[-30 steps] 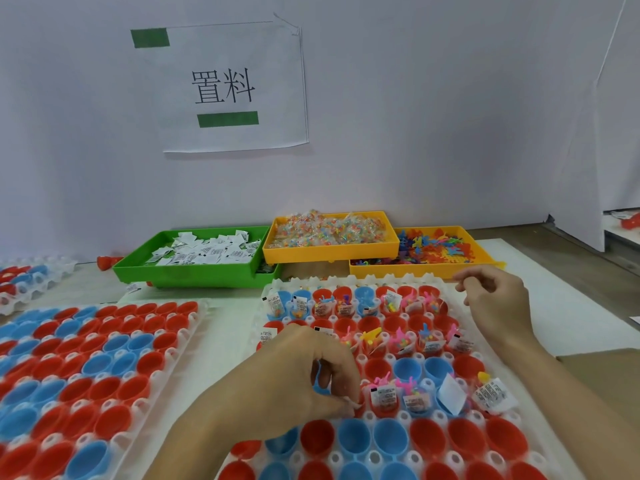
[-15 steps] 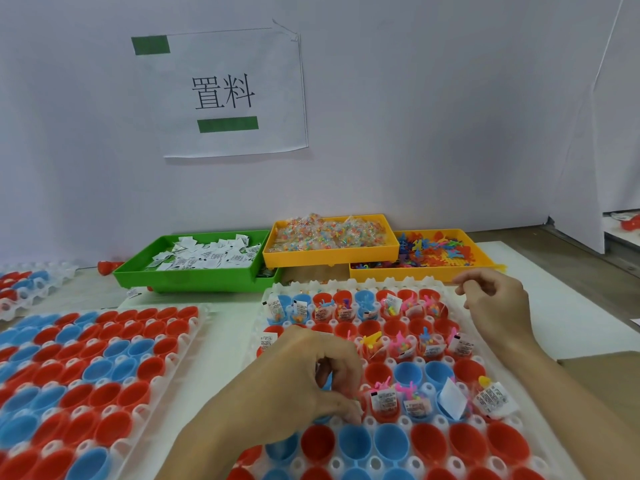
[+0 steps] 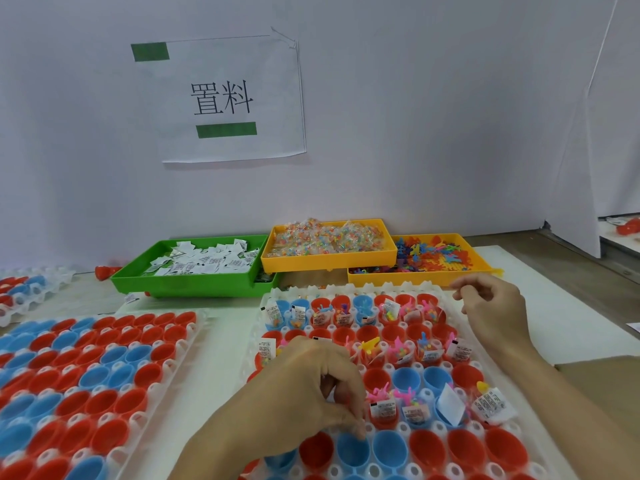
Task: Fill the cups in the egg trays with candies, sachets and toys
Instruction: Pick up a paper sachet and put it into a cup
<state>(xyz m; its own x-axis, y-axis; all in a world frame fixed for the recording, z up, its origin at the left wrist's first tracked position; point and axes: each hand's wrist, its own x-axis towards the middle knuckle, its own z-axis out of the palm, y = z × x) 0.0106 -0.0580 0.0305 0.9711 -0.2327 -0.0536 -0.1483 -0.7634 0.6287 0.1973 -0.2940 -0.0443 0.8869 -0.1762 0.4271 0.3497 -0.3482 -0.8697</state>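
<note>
Glossy smooth plastic on the red and blue cups (image 3: 429, 452), sat in a cloudy translucent plastic egg tray (image 3: 403, 429). Shiny hard plastic for the green bin (image 3: 194, 285) too, at the worktop's far edge. Matt paper sachets (image 3: 204, 261), crinkly clear candy wrappers (image 3: 325, 237), matt paper sign (image 3: 228, 98).

White paper sign (image 3: 228, 98) taped to pale wall (image 3: 415, 116), two black Chinese characters printed on it, green tape strip at top left corner, second strip under characters. Sign's right edge curls off wall. White hanging sheet (image 3: 575, 133) at right. Brown cardboard (image 3: 613, 382) at lower right edge. White mat (image 3: 568, 327) on wooden tabletop (image 3: 568, 258).
</note>
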